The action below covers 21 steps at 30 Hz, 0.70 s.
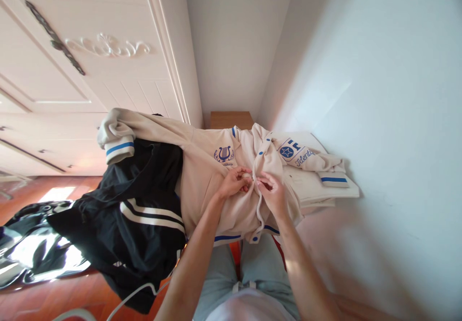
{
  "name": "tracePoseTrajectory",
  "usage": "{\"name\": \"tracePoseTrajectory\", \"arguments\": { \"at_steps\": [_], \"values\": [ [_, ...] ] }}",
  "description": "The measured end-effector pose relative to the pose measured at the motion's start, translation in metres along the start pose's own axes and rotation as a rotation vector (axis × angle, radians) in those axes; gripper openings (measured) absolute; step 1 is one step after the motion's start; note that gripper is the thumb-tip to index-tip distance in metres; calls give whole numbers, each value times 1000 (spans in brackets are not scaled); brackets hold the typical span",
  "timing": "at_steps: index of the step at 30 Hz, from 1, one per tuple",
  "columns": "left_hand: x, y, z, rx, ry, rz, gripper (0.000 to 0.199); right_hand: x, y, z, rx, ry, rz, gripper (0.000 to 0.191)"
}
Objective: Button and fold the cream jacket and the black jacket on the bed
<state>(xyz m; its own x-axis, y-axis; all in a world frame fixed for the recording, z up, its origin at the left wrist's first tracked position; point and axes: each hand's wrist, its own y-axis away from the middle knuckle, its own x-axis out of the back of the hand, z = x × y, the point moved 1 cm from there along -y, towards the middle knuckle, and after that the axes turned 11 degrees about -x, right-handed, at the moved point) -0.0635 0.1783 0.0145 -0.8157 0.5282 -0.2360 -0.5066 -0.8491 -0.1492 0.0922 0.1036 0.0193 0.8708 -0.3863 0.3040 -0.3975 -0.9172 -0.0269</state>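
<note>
A cream jacket (pixel 202 176) with blue stripes, blue snap buttons and a lyre emblem lies spread out in front of me. My left hand (pixel 236 181) pinches the front edge of the jacket near its middle. Close beside it, my right hand (pixel 270 188) grips the opposite edge of the same front opening, fingers pressed together. The fingertips of both hands nearly meet at the placket, and the snap between them is hidden. One sleeve (pixel 119 147) stretches to the left; the other sleeve (pixel 314 162), with blue lettering, lies to the right.
Black clothing (pixel 144 234) with white stripes hangs at the left. A shiny dark plastic bag (pixel 39 249) lies on the wooden floor, near a white cord (pixel 133 294). A white cabinet (pixel 126 80) stands at the left, and a pale wall (pixel 397 143) closes off the right.
</note>
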Motion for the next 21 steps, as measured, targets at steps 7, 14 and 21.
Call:
{"name": "tracePoseTrajectory", "arguments": {
  "at_steps": [7,14,21],
  "values": [
    [-3,-2,-8,-56,-6,36,45,0,-2,0,26,17,-46,39],
    [-4,-2,-9,-34,-44,87,31,-1,-4,-18,174,250,-50,27],
    [-3,-3,-9,-14,-79,105,26,-7,-5,-18,227,325,-68,26]
  ]
}}
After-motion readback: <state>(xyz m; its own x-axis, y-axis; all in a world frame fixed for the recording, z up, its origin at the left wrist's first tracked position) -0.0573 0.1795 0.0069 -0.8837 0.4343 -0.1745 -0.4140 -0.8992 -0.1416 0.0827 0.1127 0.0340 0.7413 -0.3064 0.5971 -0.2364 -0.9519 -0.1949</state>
